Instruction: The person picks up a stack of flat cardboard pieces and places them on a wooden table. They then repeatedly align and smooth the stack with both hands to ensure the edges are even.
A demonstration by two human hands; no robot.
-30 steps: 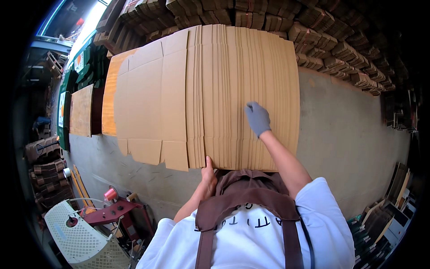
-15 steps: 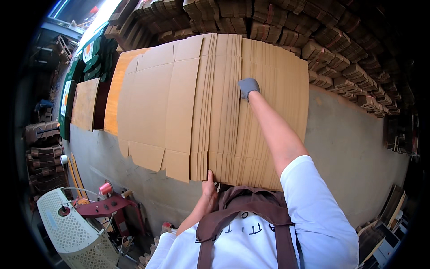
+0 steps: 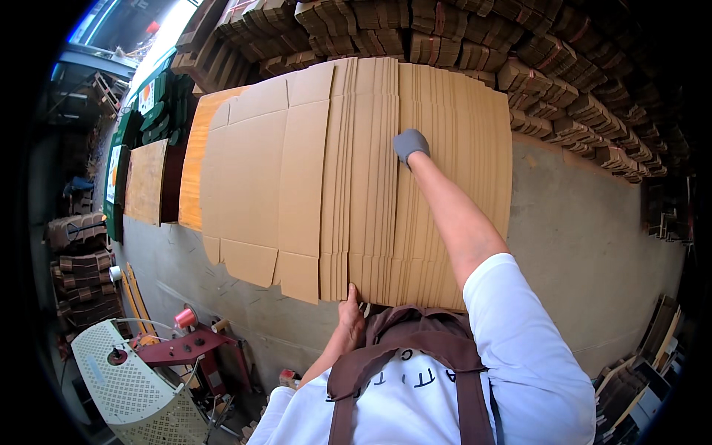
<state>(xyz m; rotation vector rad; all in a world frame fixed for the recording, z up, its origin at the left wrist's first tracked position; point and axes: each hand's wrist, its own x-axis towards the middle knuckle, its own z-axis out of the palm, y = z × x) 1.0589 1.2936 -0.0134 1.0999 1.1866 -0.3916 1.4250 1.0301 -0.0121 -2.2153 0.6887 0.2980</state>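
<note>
A wide spread of flat brown cardboard box blanks (image 3: pixel 245 163) lies fanned out before me, their edges overlapping in a row of steps. My right hand (image 3: pixel 410 146), in a grey glove, is closed in a fist on the blanks, right at one of the stepped edges past the middle. Its fingertips are hidden beneath it. My bare left hand (image 3: pixel 351 317) is at the near edge of the blanks, thumb up against the edge and the other fingers out of sight lower down. It grips the blanks there, close to my brown apron (image 3: pixel 415 326).
An orange wooden board (image 3: pixel 194 159) shows under the left end of the blanks. Bundled cardboard stacks (image 3: pixel 549 96) line the back and right. A dark red machine (image 3: pixel 182 348) with a pink spool (image 3: pixel 185 318) and a perforated cream cover (image 3: pixel 133 378) stands at lower left.
The whole view has shifted slightly, with the left-hand things sitting a little farther right. Both hands keep nearly the same places on the blanks.
</note>
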